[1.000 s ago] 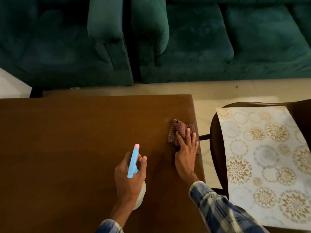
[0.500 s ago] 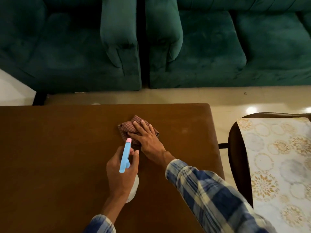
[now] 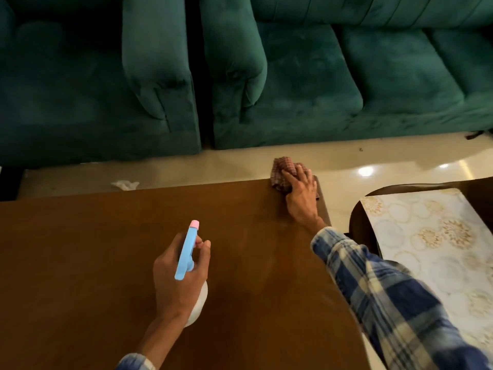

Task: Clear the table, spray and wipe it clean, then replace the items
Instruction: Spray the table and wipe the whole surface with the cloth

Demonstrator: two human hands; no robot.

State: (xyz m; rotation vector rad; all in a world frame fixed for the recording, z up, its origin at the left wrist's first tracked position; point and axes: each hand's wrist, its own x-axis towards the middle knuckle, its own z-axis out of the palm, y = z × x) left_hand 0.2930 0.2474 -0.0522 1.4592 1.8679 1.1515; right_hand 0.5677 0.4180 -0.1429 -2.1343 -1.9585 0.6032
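cloth [image 3: 282, 170] at table [image 3: 80, 263] far rt corner under flat-fingered rt grip [image 3: 301, 192], left grip [image 3: 168, 285] wrapped round spray bottle [image 3: 187, 248].

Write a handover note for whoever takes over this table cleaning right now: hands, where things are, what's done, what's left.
Left hand: grips the white spray bottle with blue trigger head and pink nozzle above the brown wooden table.
Right hand: presses the red checked cloth on the table's far right corner, partly over the edge.
Off the table: a white and gold floral mat lies over the dark chair on the right.
Done: clearing, it seems; wiping is under way.
Left: finish wiping, then probably put the mat back.
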